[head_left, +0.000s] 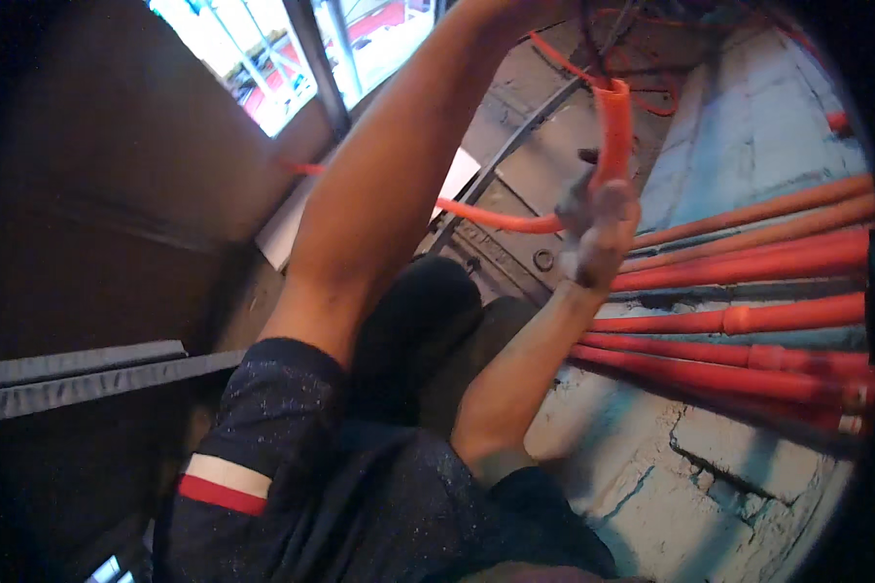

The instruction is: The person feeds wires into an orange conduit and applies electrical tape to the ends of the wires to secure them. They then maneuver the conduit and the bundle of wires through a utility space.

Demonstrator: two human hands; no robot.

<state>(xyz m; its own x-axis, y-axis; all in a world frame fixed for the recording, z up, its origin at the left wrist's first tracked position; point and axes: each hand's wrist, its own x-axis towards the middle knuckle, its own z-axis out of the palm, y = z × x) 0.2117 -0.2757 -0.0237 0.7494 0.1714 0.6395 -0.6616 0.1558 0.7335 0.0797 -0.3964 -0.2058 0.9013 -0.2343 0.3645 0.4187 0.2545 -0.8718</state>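
- The right hand is closed around an orange, round plastic tube, whose end rises above it.
- A thin dark cable runs up from that end, near the left hand, mostly cut off, its grip impossible to tell.

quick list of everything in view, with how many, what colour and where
corrugated tube: one, orange, upper right of centre
cable: at least one, dark, at the tube's upper end
pipes: about six, red and orange, right
block wall: one, pale blue-white, right
strips: two, grey, left
bright opening: one, whitish, top left
legs: two, dark, centre
sleeves: two, dark, lower
right hand: one, around the tube
left hand: beyond the top edge
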